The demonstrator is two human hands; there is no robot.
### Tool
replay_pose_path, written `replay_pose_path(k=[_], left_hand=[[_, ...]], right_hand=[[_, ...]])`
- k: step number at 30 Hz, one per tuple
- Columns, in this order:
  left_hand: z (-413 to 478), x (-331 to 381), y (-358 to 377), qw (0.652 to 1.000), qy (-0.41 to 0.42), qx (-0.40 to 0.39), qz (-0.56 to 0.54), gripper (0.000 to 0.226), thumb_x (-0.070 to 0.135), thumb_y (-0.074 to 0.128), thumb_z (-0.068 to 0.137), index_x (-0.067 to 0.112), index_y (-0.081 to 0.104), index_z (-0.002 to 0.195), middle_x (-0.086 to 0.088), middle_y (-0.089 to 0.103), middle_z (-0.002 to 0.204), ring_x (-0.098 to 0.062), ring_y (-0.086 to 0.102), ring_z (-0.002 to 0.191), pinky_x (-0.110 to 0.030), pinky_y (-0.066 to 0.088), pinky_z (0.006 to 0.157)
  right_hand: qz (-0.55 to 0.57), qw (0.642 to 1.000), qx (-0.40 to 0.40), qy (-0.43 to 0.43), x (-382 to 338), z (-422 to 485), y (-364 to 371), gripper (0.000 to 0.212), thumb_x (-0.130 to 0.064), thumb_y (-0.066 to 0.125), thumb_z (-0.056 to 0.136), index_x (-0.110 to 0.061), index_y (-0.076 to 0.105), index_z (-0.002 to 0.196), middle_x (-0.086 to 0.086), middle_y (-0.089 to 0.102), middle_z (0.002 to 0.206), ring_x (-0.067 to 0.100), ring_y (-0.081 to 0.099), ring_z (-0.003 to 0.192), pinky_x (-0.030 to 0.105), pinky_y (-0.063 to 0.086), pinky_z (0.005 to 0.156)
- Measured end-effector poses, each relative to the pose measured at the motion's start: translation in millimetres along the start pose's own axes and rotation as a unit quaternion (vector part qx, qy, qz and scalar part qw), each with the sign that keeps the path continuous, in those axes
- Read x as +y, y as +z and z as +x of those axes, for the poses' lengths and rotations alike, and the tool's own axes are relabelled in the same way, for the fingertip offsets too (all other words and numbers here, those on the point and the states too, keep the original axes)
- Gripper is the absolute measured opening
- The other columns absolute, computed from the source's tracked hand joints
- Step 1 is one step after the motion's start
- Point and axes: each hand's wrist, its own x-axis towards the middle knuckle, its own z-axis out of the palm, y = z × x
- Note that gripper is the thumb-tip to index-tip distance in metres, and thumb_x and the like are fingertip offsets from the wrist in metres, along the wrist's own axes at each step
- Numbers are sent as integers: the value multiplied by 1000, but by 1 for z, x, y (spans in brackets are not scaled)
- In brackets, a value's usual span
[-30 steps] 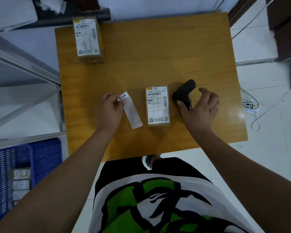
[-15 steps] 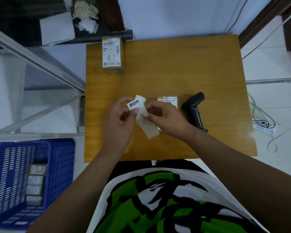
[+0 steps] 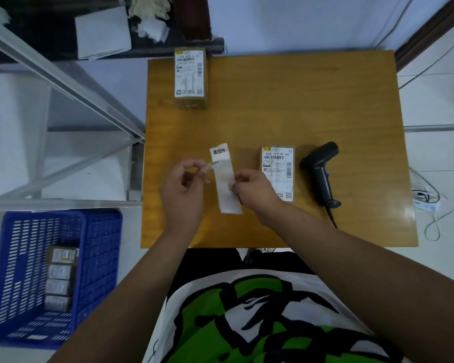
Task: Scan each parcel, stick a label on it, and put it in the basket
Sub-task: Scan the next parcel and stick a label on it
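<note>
As I read it from here, the labelling step is in hand. The counter [image 3: 312, 106] fills the middle of the frame. The basket [image 3: 100, 258] sits at lower left, with a row of parcels [image 3: 59, 279] in it. The left hand [image 3: 184, 192] and right hand [image 3: 254, 189] meet at centre. The right pinches the strip [image 3: 227, 184] by its right edge, and the left pinches a label [image 3: 215, 163] near the strip's top.

The parcel [image 3: 278, 163] lies flat at centre right, its near end hidden by the right hand. A second parcel [image 3: 191, 74] waits at upper centre. The scanner [image 3: 320, 169] lies right of the parcel in no hand, so I take the scan as done.

Next, I judge, the label must peel clean, then be pressed onto the parcel's face, clear of its barcode.
</note>
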Motion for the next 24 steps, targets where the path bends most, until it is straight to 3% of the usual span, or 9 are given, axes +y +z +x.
replay_pose_path(k=[3,6,9,11,13,16,19,21,24], left_hand=[[5,-9,6,998,-61,-17,-3,2,24,74,96,24,74,98,7,77,90,-16,74,74,-27,58,71],[6,-16,15,994,-96,-53,-2,8,25,72,98,25,77,104,7,79,99,-17,75,84,-32,60,77],[4,-15,30,990,-117,-77,-19,10,23,70,99,24,76,107,3,78,101,-3,72,75,-20,56,70],[0,-14,42,988,-119,-91,-31,9,22,72,98,24,76,106,5,77,96,1,69,67,-13,51,64],[-8,-11,56,986,-121,-109,-37,8,23,73,97,24,76,105,3,78,95,-5,69,71,-12,51,65],[-21,-10,83,983,-121,-134,-39,8,25,77,94,25,77,103,4,79,96,-10,74,85,-20,57,74],[-30,-13,109,982,-123,-142,-27,13,24,77,93,20,78,105,3,80,95,-12,76,89,-31,62,81],[-34,-17,121,984,-122,-128,-15,14,26,78,92,21,77,105,4,80,95,-10,76,88,-37,64,83],[-37,-22,129,989,-99,-103,26,19,28,77,94,22,73,111,9,78,96,-2,73,87,-34,64,81]], right_hand=[[-34,999,14,23,5,9,17,14,-23,65,87,-22,76,95,7,78,98,28,74,95,50,61,88],[-126,992,1,12,0,4,21,27,-27,58,96,-15,74,112,9,76,104,29,72,96,43,60,83],[-153,988,16,-5,-3,-10,3,32,-32,51,98,-17,70,119,5,74,104,26,70,92,33,54,69],[-128,991,38,-18,0,-23,-16,34,-33,52,97,-23,67,126,2,73,109,22,72,90,35,59,72],[-60,995,74,-12,5,-35,-39,28,-33,53,100,-20,69,119,5,74,107,21,76,78,38,65,67],[-47,993,112,-10,15,-46,-72,33,-47,57,101,-17,71,105,4,74,93,14,71,63,27,60,51],[-47,994,103,4,27,-40,-88,31,-46,66,97,-16,72,103,3,76,89,18,74,66,40,66,61],[-78,989,126,-7,33,-30,-93,21,-38,67,98,-18,72,99,-1,74,86,17,74,68,38,66,61],[-124,981,146,-22,36,-17,-96,16,-35,67,98,-21,70,90,-2,74,86,16,73,69,37,65,59]])
